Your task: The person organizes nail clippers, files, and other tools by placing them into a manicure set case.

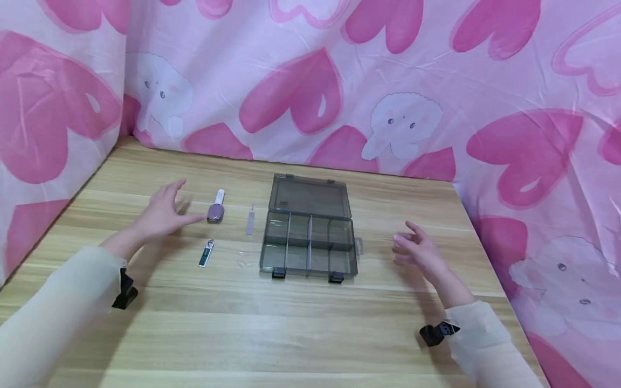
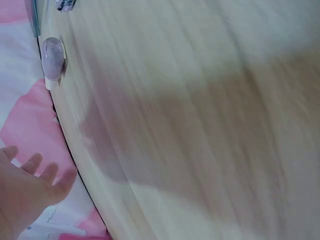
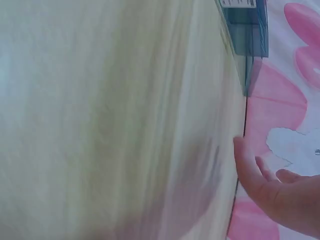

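Note:
My left hand (image 1: 164, 212) hovers over the table with thumb and fingers spread, holding nothing. Just right of its thumb lies a small purple bottle with a white cap (image 1: 215, 212), like nail polish. Nearer me is a nail clipper (image 1: 206, 253) with a dark patterned face. A thin pale strip (image 1: 250, 222) lies further right, with several small clear pieces (image 1: 245, 260) below it. The grey see-through compartment box (image 1: 309, 245) stands with its lid (image 1: 310, 196) laid back. To its right hangs my right hand (image 1: 423, 252), apart from it, fingers loosely bent and holding nothing.
The wooden table (image 1: 271, 328) ends at a pink heart-patterned cloth (image 1: 291, 91) at the back and both sides. A small clear tab (image 1: 359, 246) shows at the box's right edge. Black wrist cameras (image 1: 125, 291) sit on both cuffs.

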Available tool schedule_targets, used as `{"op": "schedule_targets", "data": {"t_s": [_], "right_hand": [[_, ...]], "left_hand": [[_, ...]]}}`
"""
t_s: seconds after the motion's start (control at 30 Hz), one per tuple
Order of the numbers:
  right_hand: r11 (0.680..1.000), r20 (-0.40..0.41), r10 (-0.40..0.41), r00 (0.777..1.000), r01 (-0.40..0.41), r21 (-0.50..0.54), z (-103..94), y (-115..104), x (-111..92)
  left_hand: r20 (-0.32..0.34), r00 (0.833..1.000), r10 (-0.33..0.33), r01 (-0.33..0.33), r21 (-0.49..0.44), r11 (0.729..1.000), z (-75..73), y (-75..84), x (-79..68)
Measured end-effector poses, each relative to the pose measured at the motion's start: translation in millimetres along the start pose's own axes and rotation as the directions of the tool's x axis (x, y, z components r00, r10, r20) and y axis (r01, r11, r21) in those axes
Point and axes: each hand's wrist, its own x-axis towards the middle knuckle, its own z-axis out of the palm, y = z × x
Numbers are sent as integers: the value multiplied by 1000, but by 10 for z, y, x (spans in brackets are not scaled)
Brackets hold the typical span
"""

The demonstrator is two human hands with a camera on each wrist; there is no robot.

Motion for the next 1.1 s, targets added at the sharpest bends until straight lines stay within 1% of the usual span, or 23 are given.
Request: {"op": "schedule_targets", "data": {"t_s": [0.07,0.13,0.2,0.33,0.43,0.53,0.63,0.83,1.0,1.1], "right_hand": [[996,34,8,999,-11,93,14,44,19],[988,82,-1,997,-12,151,18,99,40],[980,119,6,993,-29,195,7,193,93],[963,155,61,986,-99,252,49,301,156],[949,180,78,981,-128,289,157,269,117],[930,205,68,976,-137,342,288,208,52],[918,210,76,975,-151,366,407,167,16],[934,230,59,971,-134,330,564,176,22],[958,249,55,967,-121,259,617,193,24],[966,242,58,969,-115,230,632,194,19]], "left_hand": [[1,1000,-15,15,-45,999,1,16,34],[5,999,-38,39,-81,996,1,37,62],[12,998,-57,58,-109,992,4,57,89],[37,996,-81,85,-139,987,21,89,132],[60,994,-94,102,-148,984,53,100,164],[81,991,-103,114,-147,983,101,95,204],[97,989,-113,126,-147,981,161,87,243],[101,988,-118,132,-149,980,259,108,286],[112,988,-108,125,-159,979,319,182,303],[116,989,-93,110,-155,982,363,210,323]]}}
